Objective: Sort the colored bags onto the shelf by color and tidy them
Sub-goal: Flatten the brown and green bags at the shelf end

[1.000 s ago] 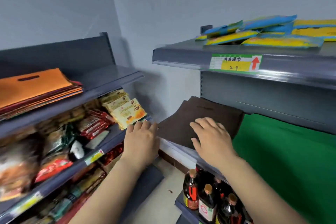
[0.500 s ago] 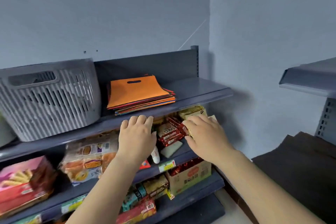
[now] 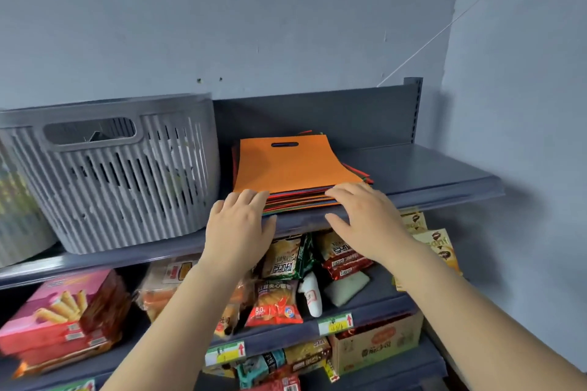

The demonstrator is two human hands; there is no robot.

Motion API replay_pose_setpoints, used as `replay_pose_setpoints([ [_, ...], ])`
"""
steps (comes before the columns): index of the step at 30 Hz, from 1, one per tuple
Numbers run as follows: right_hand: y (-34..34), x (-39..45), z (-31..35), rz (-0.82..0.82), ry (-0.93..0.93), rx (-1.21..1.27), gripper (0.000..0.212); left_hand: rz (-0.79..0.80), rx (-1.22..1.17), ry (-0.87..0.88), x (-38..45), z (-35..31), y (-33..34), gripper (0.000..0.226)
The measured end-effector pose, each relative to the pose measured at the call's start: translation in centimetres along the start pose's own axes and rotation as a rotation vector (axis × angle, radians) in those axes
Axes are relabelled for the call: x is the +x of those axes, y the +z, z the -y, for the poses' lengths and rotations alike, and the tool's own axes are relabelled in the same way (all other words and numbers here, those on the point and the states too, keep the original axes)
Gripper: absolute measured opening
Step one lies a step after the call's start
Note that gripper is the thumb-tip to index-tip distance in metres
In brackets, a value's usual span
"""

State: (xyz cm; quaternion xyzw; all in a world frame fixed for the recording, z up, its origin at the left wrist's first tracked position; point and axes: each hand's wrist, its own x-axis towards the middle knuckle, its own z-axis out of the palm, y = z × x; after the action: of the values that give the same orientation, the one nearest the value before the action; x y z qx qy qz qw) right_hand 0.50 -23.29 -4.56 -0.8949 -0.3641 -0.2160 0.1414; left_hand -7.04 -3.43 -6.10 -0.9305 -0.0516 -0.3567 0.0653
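Note:
A stack of flat colored bags (image 3: 289,168) lies on the top grey shelf (image 3: 438,181), an orange bag with a cut-out handle on top and red, green and blue edges showing beneath. My left hand (image 3: 239,228) reaches the stack's front left corner, fingers extended onto the bag edges. My right hand (image 3: 362,219) is at the front right corner, its fingers laid over the top edge and the thumb below by the shelf lip. Neither hand visibly holds a bag.
A grey slatted plastic basket (image 3: 114,174) stands on the same shelf left of the stack. Snack packets (image 3: 286,260) and a pink box (image 3: 63,311) fill the shelves below. A blue-grey wall closes the right side.
The view has swung left from the brown and green bags on the right-hand shelf. Both hands have risen from the snack shelf level to the front edge of the colored stack.

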Motion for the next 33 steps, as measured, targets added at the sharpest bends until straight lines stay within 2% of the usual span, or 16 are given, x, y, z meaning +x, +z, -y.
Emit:
replay_pose_setpoints([
  [5, 1.0, 4.3, -1.8, 0.032, -0.025, 0.021, 0.046, 0.004, -0.040, -0.056, 2.8, 1.1, 2.1, 0.033],
  [15, 4.1, 11.6, -1.9, 0.384, -0.162, -0.027, 0.054, 0.068, -0.101, -0.225, 4.9, 3.2, 3.1, 0.039],
  [20, 3.7, 11.7, -3.1, 0.352, -0.173, 0.021, 0.051, 0.046, -0.111, -0.237, 4.5, 3.1, 3.4, 0.042],
  [22, 3.3, 11.6, -3.5, 0.324, -0.154, 0.068, 0.043, 0.028, -0.138, -0.239, 4.6, 3.1, 3.4, 0.044],
  [27, 4.2, 12.2, -5.2, 0.128, -0.049, -0.005, 0.032, 0.047, -0.202, -0.304, 5.0, 3.2, 3.5, 0.049],
  [33, 4.3, 11.9, -6.4, -0.018, 0.100, 0.080, 0.040, 0.210, -0.209, -0.219, 5.6, 2.6, 5.0, 0.048],
])
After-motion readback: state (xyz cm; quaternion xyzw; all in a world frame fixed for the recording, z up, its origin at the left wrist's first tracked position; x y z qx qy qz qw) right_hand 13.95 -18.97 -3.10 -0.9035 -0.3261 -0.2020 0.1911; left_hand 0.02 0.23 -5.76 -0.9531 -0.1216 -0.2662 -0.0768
